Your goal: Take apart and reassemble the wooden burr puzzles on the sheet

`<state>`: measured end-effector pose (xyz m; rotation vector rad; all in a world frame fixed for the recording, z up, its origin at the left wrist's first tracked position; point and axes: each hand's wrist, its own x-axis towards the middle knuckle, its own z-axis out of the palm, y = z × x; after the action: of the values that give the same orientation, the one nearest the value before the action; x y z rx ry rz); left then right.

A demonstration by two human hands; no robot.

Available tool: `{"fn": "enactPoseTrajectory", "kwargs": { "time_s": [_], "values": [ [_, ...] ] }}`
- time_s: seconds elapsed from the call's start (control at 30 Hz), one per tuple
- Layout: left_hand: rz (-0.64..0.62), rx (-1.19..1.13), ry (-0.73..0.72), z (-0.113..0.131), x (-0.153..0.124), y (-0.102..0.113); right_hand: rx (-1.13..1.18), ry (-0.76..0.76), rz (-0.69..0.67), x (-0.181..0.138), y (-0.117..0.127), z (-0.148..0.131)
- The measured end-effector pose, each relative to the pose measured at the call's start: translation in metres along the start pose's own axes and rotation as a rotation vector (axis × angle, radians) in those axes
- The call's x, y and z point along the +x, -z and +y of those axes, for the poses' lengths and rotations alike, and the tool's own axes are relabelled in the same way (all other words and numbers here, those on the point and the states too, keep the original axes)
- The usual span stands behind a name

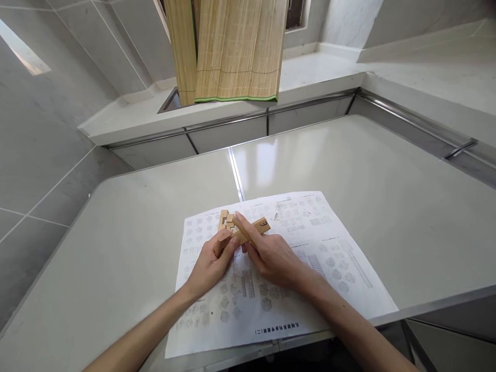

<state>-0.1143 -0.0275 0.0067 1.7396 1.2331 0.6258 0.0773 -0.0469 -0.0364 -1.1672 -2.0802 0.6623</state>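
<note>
Both hands are together over a printed sheet (279, 310), holding several notched wooden puzzle pieces (262, 226) that cross one another. My left hand (212, 261) pinches the pieces from the left, thumb pressed near their middle. From the right, my right hand (273, 256) grips them, with its index finger stretched along a bar. One bar pokes out to the right and carries a dark mark on its end. A notched piece (223, 219) stands at the far left of the bundle. Fingers hide part of how the pieces fit together.
The sheet, printed with small diagrams, lies on a pale table (349, 181) with a metal seam (235, 173). Behind is a white counter (310, 72) with a sink edge (168, 102). A bamboo mat (240, 51) hangs over the counter. A tiled wall (46, 119) stands left.
</note>
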Motion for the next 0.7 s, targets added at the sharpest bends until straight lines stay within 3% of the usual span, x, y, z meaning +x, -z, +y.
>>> {"fn": "enactPoseTrajectory", "kwargs": {
  "time_s": [0.43,0.7],
  "values": [
    [-0.065,-0.094,-0.052,0.0023,-0.0035,-0.0048,0.071,0.012,-0.023,-0.0019,-0.0027,-0.0067],
    [-0.053,-0.147,-0.009,-0.0030,-0.0009,-0.0036,0.135,-0.023,-0.017,-0.0014,0.0024,-0.0085]
  ]
}}
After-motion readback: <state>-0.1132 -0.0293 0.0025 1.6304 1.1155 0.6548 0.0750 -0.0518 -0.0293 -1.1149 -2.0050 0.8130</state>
